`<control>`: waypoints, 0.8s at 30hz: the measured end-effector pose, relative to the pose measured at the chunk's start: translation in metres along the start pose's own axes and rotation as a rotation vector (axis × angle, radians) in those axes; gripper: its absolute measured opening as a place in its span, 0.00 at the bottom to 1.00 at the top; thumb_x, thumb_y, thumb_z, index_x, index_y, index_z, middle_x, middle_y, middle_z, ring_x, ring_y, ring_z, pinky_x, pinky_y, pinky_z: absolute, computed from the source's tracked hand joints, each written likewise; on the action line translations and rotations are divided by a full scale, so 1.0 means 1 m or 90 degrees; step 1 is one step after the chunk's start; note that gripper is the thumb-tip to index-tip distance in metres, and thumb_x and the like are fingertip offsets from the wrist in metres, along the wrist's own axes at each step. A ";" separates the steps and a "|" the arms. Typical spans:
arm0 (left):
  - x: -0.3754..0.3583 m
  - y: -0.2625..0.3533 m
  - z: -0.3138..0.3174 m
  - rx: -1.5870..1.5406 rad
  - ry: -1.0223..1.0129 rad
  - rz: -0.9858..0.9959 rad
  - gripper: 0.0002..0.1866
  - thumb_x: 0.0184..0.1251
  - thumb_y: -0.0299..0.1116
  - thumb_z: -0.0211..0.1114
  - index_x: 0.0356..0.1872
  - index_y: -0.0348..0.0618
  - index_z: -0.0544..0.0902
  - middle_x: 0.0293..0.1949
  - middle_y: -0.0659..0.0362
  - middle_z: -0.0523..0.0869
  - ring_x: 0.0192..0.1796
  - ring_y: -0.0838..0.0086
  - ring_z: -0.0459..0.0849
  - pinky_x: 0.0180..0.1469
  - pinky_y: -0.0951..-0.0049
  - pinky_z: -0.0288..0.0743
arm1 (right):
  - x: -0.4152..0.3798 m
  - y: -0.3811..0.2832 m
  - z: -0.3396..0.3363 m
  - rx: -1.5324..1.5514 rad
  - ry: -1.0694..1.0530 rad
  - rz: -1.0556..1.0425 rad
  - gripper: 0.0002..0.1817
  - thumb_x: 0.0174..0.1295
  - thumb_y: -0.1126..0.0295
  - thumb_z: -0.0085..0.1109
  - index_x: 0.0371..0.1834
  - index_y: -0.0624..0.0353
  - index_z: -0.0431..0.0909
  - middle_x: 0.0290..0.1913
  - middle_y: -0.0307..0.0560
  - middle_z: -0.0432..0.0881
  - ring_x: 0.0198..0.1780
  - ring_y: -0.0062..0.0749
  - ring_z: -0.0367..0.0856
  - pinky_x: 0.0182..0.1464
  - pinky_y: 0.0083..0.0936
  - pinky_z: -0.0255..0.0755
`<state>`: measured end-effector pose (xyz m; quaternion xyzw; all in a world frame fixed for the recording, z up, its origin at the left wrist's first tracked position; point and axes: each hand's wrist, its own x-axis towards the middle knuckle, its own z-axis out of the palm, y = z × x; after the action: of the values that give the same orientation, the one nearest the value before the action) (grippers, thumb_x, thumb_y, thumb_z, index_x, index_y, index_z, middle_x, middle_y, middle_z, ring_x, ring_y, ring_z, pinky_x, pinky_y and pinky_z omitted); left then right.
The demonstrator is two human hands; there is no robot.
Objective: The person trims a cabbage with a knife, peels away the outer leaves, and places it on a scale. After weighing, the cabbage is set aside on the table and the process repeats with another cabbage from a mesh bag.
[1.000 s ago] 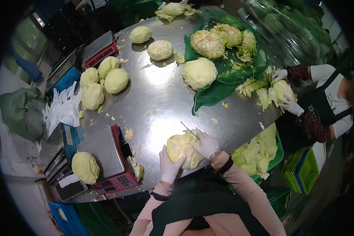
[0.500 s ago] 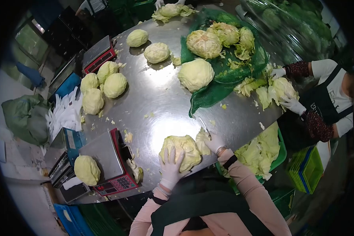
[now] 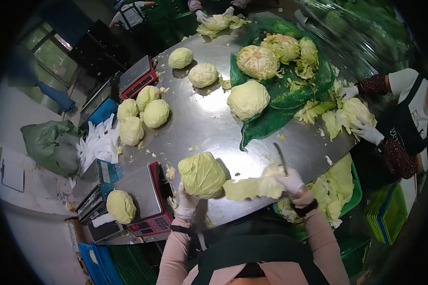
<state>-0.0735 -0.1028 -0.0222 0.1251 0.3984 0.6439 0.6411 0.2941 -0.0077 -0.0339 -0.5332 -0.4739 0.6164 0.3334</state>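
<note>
Your left hand [image 3: 188, 203], gloved in white, grips the cabbage [image 3: 202, 175] at its lower left side; the fingers are partly hidden behind the cabbage. This pale green cabbage lies over the near part of the metal table [image 3: 199, 126], in front of you and to the right of the near scale [image 3: 138, 190]. Your right hand [image 3: 291, 181], also gloved, is closed on the knife [image 3: 280, 156], whose blade points away from you. Beside that hand, a strip of torn leaves [image 3: 254, 187] stretches towards the cabbage; the part nearest the hand is blurred, and you cannot tell whether the fingers pinch it.

Around the work: a small cabbage [image 3: 121, 206] rests at the left side of the near scale, which has a red body and a keypad. Farther along the left side stand a group of four cabbages [image 3: 156, 113], touching one another, and the far scale [image 3: 137, 76]. Two more cabbages [image 3: 203, 75] lie apart near the far middle. The green net [image 3: 266, 122] is spread on the right, with a large cabbage [image 3: 248, 99] at its near left edge and rougher heads [image 3: 257, 61] upon it. Below the table's right edge, loose leaves [image 3: 335, 190] fill the green crate [image 3: 357, 187]. At the far right, a co-worker [image 3: 404, 114] has both gloved hands on another head [image 3: 356, 111].
</note>
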 end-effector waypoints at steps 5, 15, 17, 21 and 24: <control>-0.007 -0.021 0.046 -0.179 -0.089 -0.029 0.42 0.58 0.62 0.52 0.69 0.48 0.57 0.68 0.51 0.60 0.68 0.53 0.61 0.66 0.44 0.56 | -0.035 -0.046 -0.102 -0.636 0.079 0.045 0.20 0.48 0.63 0.65 0.41 0.63 0.78 0.37 0.55 0.82 0.37 0.42 0.82 0.41 0.34 0.74; -0.028 -0.046 0.075 -0.079 -0.146 -0.059 0.48 0.52 0.60 0.62 0.70 0.47 0.54 0.69 0.52 0.59 0.69 0.58 0.60 0.69 0.52 0.55 | -0.029 -0.090 0.069 -0.381 0.035 -0.370 0.26 0.52 0.60 0.62 0.52 0.63 0.72 0.44 0.53 0.80 0.37 0.48 0.82 0.43 0.35 0.76; -0.035 -0.039 0.079 -0.028 -0.142 -0.051 0.49 0.51 0.60 0.64 0.70 0.47 0.54 0.69 0.52 0.59 0.69 0.59 0.60 0.69 0.54 0.54 | -0.030 -0.092 0.090 -0.466 0.045 -0.348 0.23 0.53 0.67 0.57 0.54 0.61 0.71 0.44 0.56 0.78 0.39 0.52 0.80 0.42 0.35 0.75; -0.039 -0.037 0.066 -0.017 -0.134 -0.048 0.50 0.49 0.61 0.65 0.70 0.47 0.53 0.68 0.53 0.60 0.69 0.59 0.60 0.69 0.53 0.55 | -0.021 -0.082 0.090 -0.487 0.026 -0.319 0.20 0.53 0.68 0.54 0.51 0.59 0.72 0.43 0.55 0.78 0.38 0.52 0.79 0.40 0.38 0.75; -0.036 -0.038 0.052 -0.110 -0.148 -0.081 0.50 0.50 0.62 0.63 0.70 0.48 0.54 0.68 0.53 0.61 0.69 0.59 0.60 0.70 0.55 0.53 | -0.009 -0.081 0.080 -0.451 0.038 -0.398 0.18 0.54 0.67 0.53 0.49 0.56 0.71 0.41 0.55 0.79 0.32 0.51 0.80 0.32 0.41 0.75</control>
<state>-0.0060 -0.1233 -0.0014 0.1178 0.2718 0.6152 0.7306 0.2111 -0.0079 0.0438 -0.4637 -0.7828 0.2712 0.3140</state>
